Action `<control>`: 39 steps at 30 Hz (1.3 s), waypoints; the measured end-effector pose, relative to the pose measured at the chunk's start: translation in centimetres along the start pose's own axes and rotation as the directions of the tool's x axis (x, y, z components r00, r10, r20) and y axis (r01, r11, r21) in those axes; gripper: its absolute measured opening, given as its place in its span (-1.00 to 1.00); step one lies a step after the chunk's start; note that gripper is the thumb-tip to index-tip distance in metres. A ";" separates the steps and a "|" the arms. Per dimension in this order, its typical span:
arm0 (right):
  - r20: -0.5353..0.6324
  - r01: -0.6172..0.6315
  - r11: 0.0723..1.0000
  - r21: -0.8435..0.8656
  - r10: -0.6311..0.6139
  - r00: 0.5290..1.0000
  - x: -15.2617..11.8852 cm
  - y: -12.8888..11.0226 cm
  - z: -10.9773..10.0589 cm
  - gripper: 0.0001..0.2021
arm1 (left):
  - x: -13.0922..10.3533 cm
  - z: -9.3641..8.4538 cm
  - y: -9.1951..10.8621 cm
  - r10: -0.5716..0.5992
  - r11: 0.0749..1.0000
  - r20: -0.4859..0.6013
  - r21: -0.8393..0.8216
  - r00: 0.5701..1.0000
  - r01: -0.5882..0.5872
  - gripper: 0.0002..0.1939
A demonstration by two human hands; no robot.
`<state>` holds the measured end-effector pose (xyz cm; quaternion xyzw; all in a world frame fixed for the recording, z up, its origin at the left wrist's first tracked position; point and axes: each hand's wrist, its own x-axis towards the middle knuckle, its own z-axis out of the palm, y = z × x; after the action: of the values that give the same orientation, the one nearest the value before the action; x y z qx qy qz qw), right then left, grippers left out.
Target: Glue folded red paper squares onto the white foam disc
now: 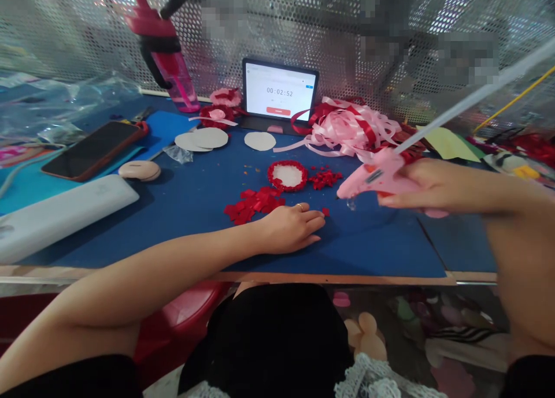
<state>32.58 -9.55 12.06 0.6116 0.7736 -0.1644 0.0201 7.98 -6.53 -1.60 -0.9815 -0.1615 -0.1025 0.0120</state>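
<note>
Glue gun (381,175) grasped by right hand (433,184); left hand (288,227) curled, grip unclear, beside red square (326,212) near tabletop's (373,250) front edge; gluing seems underway, next needing careful aim.

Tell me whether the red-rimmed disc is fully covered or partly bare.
Partly bare: the disc shows white in its middle, with red pieces around its edge.

On the surface (368,248), the decorated disc (288,177) lies behind and right of the loose squares (249,204), left of the small pieces (326,178); the glue gun (385,181) is farther right. The tablet (281,89) stands behind, between bottle (176,69) and ribbons (347,126). What underlies the ribbons is not determinable.
</note>
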 end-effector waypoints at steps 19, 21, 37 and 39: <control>-0.505 -0.245 0.904 0.351 0.403 0.763 2.3 9.2 10.7 -0.57 | 0.1 -0.3 0.0 0.004 0.999 0.031 0.046 1.000 -0.005 -0.71; -0.472 -0.297 0.905 0.306 0.415 0.778 2.5 9.6 10.9 -0.57 | 0.1 -0.4 0.0 0.001 0.999 0.033 0.043 0.999 -0.003 -0.71; -0.496 0.215 0.954 -0.210 -0.293 0.818 -0.7 3.0 11.9 -0.87 | 0.1 -0.3 0.0 -0.004 0.999 0.039 0.035 0.999 0.002 -0.71; -0.468 0.307 0.898 -0.315 -0.428 0.774 1.0 2.0 11.9 -0.86 | 0.2 -0.4 0.0 -0.001 0.999 0.040 0.041 0.999 -0.001 -0.72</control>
<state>32.21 -11.49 0.15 0.4627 0.8673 0.0952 -0.1571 8.09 -6.54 -1.20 -0.9829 -0.1637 -0.0797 0.0291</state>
